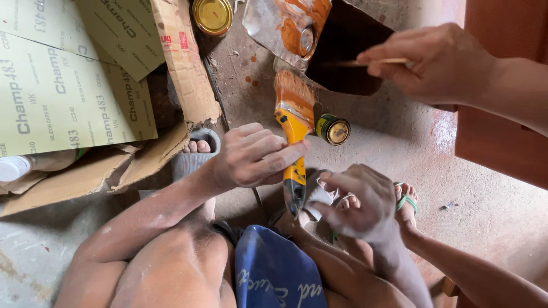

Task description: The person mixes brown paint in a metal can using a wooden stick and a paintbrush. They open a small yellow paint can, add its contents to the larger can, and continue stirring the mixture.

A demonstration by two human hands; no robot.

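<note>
My left hand [254, 157] grips the yellow handle of a flat paintbrush [293, 122], whose orange-stained bristles point away from me. My right hand [357, 199] presses a small whitish cloth [318, 195] against the dark lower end of the brush handle. Both hands are held low over my knees and sandalled feet. A small round tin [333, 129] with a gold top stands on the floor just right of the brush head.
Another person's hand [439, 60] at top right holds a thin stick over a dark container [342, 63]. A paint-smeared plastic sheet [282, 23] and a gold lid [212, 14] lie at the top. Torn cardboard [182, 63] and sandpaper sheets [57, 91] are on the left, a reddish-brown wooden panel [502, 125] on the right.
</note>
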